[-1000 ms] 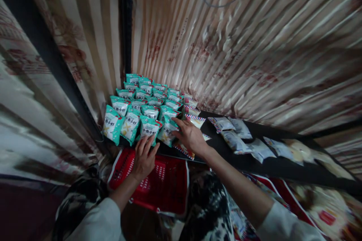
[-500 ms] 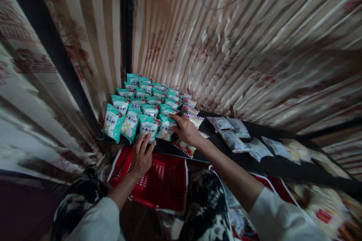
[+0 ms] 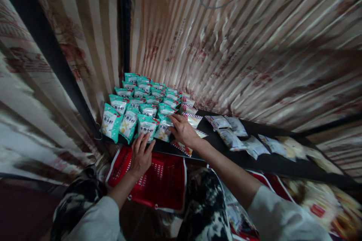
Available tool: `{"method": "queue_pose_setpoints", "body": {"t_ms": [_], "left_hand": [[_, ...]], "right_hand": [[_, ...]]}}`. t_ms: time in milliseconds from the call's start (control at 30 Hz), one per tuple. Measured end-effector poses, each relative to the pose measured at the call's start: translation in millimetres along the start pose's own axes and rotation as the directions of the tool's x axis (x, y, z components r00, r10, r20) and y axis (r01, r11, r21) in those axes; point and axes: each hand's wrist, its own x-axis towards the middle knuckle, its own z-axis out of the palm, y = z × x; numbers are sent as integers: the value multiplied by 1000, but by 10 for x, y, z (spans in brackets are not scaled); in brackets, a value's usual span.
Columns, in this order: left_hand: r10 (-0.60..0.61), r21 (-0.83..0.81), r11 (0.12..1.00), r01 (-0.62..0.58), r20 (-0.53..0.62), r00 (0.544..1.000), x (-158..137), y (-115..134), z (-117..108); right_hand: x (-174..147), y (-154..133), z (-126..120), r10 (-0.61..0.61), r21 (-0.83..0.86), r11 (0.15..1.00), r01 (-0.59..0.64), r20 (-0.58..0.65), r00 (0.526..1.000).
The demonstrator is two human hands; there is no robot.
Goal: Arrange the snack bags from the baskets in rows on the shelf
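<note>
Rows of teal snack bags stand packed together at the left end of a black shelf. My left hand has its fingers spread, with the tips resting on the lower front of a teal bag in the front row. At the right end of that row, my right hand reaches across with fingers stretched out. Its fingertips touch the upper right side of another teal bag. Striped-edge snack packets stand in a column just right of this hand, partly hidden by it.
Pale packets lie flat farther right along the shelf. Below it hangs or stands a red basket, with more packaged goods at lower right. A dark post and striped curtains enclose the back and left.
The whole view has shifted slightly to the left. Both hands stay at the same bags, and the right fingers have moved only a little against the right-hand bag.
</note>
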Motion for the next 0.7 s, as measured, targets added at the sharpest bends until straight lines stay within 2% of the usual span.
{"method": "queue_pose_setpoints", "body": {"t_ms": [167,267,333,433,500,533,600,700], "left_hand": [[1,21,1000,-1,-8,1000,-5,16,3],[18,32,999,-17,-17,1000,1,49,5],[38,32,999,-38,-19,999,3,91,8],[79,7,997,-79,-3,997,-8,181,30],[102,-15,995,-102,21,995,-26,247,56],[110,-23,994,-109,34,993,-36,277,70],[127,-34,992,-125,64,990,-59,328,94],[151,-41,988,-147,108,983,-88,376,109]], "right_hand": [[-167,-33,-60,-20,89,995,34,-151,988],[-377,-39,-172,13,123,992,26,-312,950],[-551,-1,-246,113,140,989,-56,-443,889],[-830,135,-269,328,237,944,-231,-584,743],[-1002,247,-185,471,345,882,-322,-602,645],[-1078,295,-115,536,399,843,-360,-576,617],[-1200,359,63,619,483,779,-399,-490,614],[-1297,363,341,657,556,724,-409,-374,654]]}}
